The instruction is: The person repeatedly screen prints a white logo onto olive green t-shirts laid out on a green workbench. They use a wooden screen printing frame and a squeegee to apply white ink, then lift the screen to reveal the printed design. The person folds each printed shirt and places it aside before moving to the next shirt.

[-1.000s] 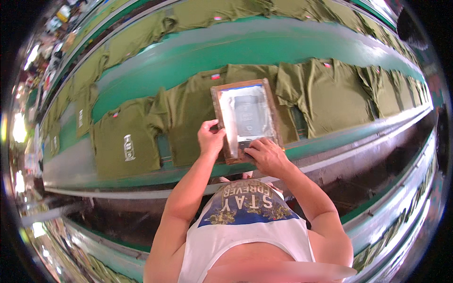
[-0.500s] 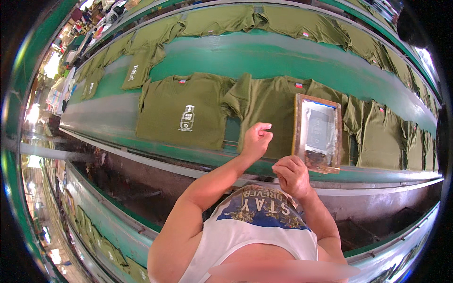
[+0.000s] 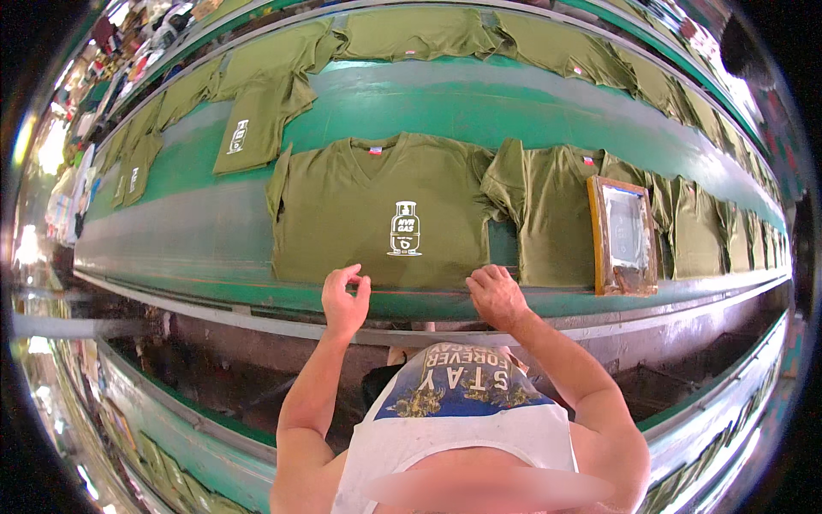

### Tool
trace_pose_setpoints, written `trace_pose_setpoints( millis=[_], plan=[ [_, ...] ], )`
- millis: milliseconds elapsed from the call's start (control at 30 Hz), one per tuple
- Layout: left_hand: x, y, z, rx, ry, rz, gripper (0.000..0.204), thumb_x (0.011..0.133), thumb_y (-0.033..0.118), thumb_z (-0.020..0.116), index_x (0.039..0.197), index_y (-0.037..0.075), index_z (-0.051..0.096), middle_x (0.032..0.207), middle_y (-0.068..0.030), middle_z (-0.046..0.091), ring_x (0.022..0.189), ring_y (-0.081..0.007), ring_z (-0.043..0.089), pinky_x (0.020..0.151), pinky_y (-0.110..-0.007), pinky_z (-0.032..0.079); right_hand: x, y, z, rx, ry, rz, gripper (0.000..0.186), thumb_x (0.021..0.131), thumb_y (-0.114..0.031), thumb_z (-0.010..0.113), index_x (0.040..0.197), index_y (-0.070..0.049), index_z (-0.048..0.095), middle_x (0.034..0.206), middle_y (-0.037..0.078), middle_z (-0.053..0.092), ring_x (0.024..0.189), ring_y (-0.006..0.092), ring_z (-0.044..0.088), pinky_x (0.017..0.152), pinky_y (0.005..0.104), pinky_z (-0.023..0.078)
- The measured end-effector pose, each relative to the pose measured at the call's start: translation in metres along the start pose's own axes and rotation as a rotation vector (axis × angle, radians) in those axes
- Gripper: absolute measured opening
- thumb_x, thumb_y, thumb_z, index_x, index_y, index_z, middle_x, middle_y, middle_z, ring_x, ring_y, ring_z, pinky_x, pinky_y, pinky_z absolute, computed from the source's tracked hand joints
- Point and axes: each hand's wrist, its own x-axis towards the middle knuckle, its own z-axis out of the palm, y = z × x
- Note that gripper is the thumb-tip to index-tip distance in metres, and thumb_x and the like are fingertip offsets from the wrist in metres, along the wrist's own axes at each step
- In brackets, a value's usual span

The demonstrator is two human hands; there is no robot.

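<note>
An olive V-neck T-shirt [image 3: 325,214] lies flat in front of me, bearing a white printed gas-cylinder design [image 3: 405,228]. My left hand [image 3: 345,301] is at its lower edge, fingers loosely bent and apart. At the same edge farther right, my right hand [image 3: 499,295] has its fingers curled together; what, if anything, they hold is hidden. A wood-framed screen [image 3: 623,236] rests on the neighbouring T-shirt [image 3: 548,223], to the right of both hands.
The long green table [image 3: 368,111] curves across the view, with rows of olive shirts [image 3: 411,34] laid along it, some folded and printed at left. A metal rail [image 3: 214,304] runs along the near edge. Further tables show below, and cluttered items [image 3: 103,51] at far left.
Both hands have left the screen, which now rests on a shirt to their right. I have shifted leftward along the table, and my hands have come to the printed shirt's lower edge.
</note>
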Motion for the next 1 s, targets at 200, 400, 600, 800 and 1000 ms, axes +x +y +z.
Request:
trace_pose_setpoints(
  millis=[200,400,600,800,1000],
  plan=[
    [0.009,-0.022,-0.02,0.282,-0.237,0.343,0.064,0.081,0.029,0.097,0.134,0.004,0.074,0.124,-0.0119,0.071,0.117,-0.0372,0.066,0.105,-0.05,0.053,0.037,0.004,-0.026,-0.023,0.203,-0.009,0.018,0.086,-0.006,0.072,0.103,-0.007,0.071,0.114,0.013,0.07,0.112,0.0379,0.066,0.1,0.0506,0.056],
    [0.066,-0.046,-0.022,0.435,-0.275,0.329,0.037,0.09,0.019,0.087,0.125,0.01,0.078,0.11,-0.0122,0.071,0.107,-0.0377,0.071,0.088,-0.049,0.058,0.075,0.005,-0.08,0.072,0.411,-0.031,0.024,0.083,-0.002,0.072,0.107,-0.007,0.071,0.105,0.013,0.071,0.103,0.0375,0.069,0.094,0.0492,0.059],
    [0.143,-0.009,-0.039,0.029,0.0,0.205,0.027,0.097,0.01,0.076,0.124,0.007,0.077,0.114,-0.0188,0.079,0.102,-0.0428,0.077,0.084,-0.047,0.062,0.058,-0.013,-0.102,-0.039,0.309,-0.263,0.05,0.079,-0.007,0.074,0.129,-0.009,0.076,0.114,0.01,0.071,0.101,0.0361,0.07,0.09,0.0466,0.06],
    [0.196,0.089,-0.035,-0.485,0.037,0.23,0.038,0.104,-0.009,0.054,0.136,-0.002,0.073,0.131,-0.0143,0.079,0.119,-0.0197,0.073,0.11,-0.035,0.054,0.071,-0.048,-0.081,0.06,0.182,-0.098,0.06,0.083,-0.004,0.074,0.143,-0.009,0.073,0.129,0.014,0.066,0.109,0.0384,0.07,0.093,0.0514,0.059],
    [0.221,0.144,-0.011,-0.714,0.084,0.172,0.041,0.105,-0.011,0.051,0.138,-0.003,0.073,0.136,-0.0135,0.077,0.126,-0.0209,0.071,0.115,-0.035,0.052,0.1,-0.069,-0.082,0.121,0.356,0.097,0.019,0.101,-0.026,0.075,0.098,-0.007,0.074,0.114,0.019,0.066,0.1,0.0409,0.07,0.089,0.0535,0.059]
  ],
)
